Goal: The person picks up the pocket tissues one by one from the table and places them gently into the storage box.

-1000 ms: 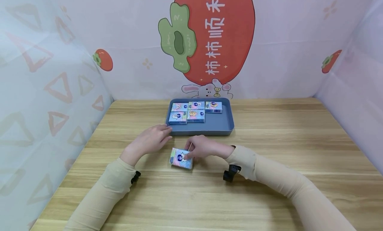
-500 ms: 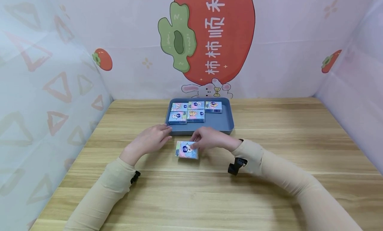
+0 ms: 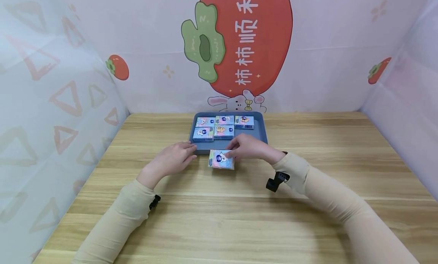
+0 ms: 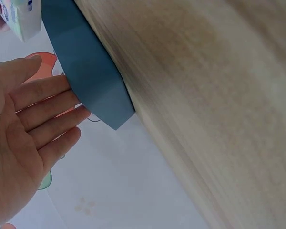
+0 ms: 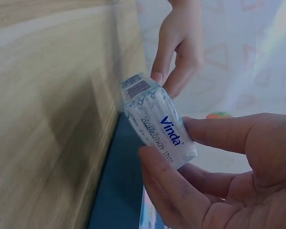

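My right hand (image 3: 248, 147) pinches a small tissue pack (image 3: 220, 160) between thumb and fingers, above the front rim of a blue-grey tray (image 3: 253, 144). In the right wrist view the pack (image 5: 162, 126) shows a white side printed "Vinda" and a barcode end. My left hand (image 3: 174, 157) has its fingers straight, with the tips at the tray's front left corner; the left wrist view shows them against the tray wall (image 4: 88, 67). Inside the tray, several similar packs (image 3: 224, 132) lie in two rows toward the left and back.
The tray stands on a wooden table (image 3: 205, 218) close to the back wall. A printed cloth (image 3: 154, 36) with a big red persimmon covers that wall, and cloth sides (image 3: 61, 97) rise at left and right. Inside the tray, bare floor shows at the right and front.
My right hand has carried the tissue pack forward and slightly right, from over the table to the tray's front rim. The left hand has stayed in place.
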The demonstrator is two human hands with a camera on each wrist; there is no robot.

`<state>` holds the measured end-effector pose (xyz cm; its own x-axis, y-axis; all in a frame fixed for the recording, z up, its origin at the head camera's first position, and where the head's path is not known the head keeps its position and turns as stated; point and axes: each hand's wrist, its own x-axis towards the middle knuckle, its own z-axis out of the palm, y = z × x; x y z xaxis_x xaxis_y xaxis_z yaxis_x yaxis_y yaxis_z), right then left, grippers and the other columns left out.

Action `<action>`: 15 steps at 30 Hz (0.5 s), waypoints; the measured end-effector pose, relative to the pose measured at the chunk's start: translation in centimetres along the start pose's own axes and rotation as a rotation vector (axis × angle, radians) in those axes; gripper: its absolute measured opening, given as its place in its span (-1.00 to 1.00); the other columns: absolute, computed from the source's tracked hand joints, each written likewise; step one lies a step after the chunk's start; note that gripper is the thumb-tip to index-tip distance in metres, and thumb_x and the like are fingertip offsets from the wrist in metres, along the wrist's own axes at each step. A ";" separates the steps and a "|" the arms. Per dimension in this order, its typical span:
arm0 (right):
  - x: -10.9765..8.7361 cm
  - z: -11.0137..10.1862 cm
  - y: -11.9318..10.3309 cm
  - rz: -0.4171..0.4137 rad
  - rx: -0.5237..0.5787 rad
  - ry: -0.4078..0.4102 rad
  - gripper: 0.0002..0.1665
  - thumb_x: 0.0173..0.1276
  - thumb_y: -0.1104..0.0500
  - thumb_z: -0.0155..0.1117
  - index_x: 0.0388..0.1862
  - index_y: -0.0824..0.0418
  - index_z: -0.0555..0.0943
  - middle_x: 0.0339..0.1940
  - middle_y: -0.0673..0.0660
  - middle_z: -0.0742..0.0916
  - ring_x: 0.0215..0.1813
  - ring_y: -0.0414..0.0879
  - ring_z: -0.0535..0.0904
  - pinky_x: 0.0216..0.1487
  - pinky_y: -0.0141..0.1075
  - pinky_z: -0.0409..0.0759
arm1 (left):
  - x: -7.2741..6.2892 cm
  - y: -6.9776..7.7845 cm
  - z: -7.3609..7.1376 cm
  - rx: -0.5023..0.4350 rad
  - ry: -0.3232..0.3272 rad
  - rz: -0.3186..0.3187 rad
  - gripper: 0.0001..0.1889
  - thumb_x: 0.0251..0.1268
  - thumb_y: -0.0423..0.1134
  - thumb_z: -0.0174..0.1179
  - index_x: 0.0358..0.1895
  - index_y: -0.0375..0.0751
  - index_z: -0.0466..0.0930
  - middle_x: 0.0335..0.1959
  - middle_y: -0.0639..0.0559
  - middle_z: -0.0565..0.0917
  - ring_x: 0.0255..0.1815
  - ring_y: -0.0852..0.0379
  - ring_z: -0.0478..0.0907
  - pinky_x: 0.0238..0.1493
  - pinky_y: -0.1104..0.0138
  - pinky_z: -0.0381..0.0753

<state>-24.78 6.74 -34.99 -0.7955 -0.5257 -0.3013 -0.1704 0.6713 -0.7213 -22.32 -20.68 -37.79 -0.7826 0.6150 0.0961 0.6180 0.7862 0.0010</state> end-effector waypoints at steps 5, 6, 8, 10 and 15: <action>0.2 -0.9 0.5 0.004 0.026 0.024 -0.62 0.25 0.03 0.35 -0.03 0.21 0.66 -0.12 0.12 0.72 -0.21 -0.07 0.69 -0.09 -0.26 0.70 | 0.0 0.0 0.0 0.000 -0.006 -0.001 -0.59 0.41 -0.14 0.06 0.15 -0.37 0.53 0.14 -0.28 0.57 0.20 -0.18 0.50 0.25 0.03 0.49; 0.3 -1.0 0.6 0.006 0.032 0.026 -0.62 0.25 0.03 0.35 -0.03 0.21 0.66 -0.12 0.13 0.72 -0.22 -0.08 0.70 -0.08 -0.27 0.70 | 0.0 0.0 0.0 0.001 -0.006 -0.001 -0.59 0.41 -0.14 0.06 0.15 -0.37 0.53 0.14 -0.28 0.57 0.20 -0.18 0.50 0.25 0.03 0.49; 0.4 -1.4 0.8 0.015 0.037 0.027 -0.61 0.25 0.03 0.35 -0.01 0.22 0.66 -0.10 0.14 0.72 -0.23 -0.12 0.71 -0.08 -0.29 0.70 | 0.0 0.0 0.0 0.003 -0.008 -0.003 -0.59 0.41 -0.14 0.06 0.15 -0.37 0.53 0.14 -0.28 0.57 0.20 -0.18 0.50 0.25 0.03 0.49; 0.4 -1.8 1.0 0.035 0.043 0.028 -0.60 0.25 0.01 0.35 -0.01 0.20 0.66 -0.09 0.13 0.72 -0.23 -0.13 0.71 -0.08 -0.30 0.70 | 0.0 0.1 0.0 0.005 -0.010 -0.004 -0.59 0.41 -0.14 0.06 0.15 -0.37 0.53 0.14 -0.28 0.58 0.20 -0.18 0.50 0.24 0.03 0.50; 0.4 -2.6 1.1 0.058 0.049 0.041 -0.62 0.24 0.01 0.35 -0.03 0.18 0.67 -0.09 0.13 0.72 -0.21 -0.11 0.71 -0.07 -0.30 0.70 | 0.0 0.1 0.0 0.006 -0.011 -0.008 -0.59 0.41 -0.14 0.07 0.15 -0.37 0.54 0.14 -0.27 0.58 0.20 -0.17 0.50 0.24 0.03 0.50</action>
<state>-26.78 8.64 -34.29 -0.8263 -0.4642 -0.3190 -0.0950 0.6731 -0.7334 -22.25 -20.60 -37.78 -0.7882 0.6095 0.0853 0.6114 0.7913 -0.0046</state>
